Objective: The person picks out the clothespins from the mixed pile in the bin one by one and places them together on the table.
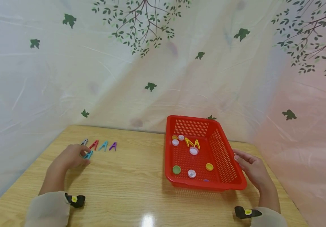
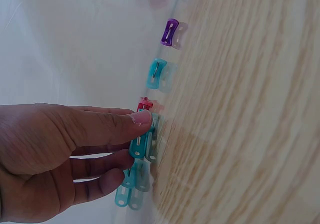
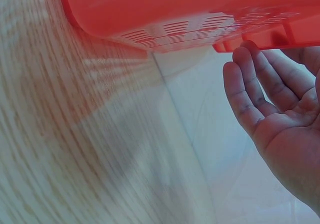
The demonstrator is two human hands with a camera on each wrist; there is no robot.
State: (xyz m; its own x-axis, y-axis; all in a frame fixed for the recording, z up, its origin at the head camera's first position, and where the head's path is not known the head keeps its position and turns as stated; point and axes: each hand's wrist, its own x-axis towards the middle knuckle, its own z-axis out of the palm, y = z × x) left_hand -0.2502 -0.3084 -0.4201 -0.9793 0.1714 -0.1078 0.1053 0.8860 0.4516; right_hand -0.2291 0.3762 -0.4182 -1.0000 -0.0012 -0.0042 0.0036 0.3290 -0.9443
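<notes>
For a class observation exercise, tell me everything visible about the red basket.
The red basket looks plastic: rectangular, open-topped, with slotted walls and a smooth rim. It stands on the right of the table, containing two yellow clothespins and several round caps. The right hand touches its right rim.

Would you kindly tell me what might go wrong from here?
The left hand pinches a teal clip close to the red clip, so it might nudge that one aside. The right hand holds the red basket by one side; a pull there could tip it and shift the loose caps inside.
</notes>
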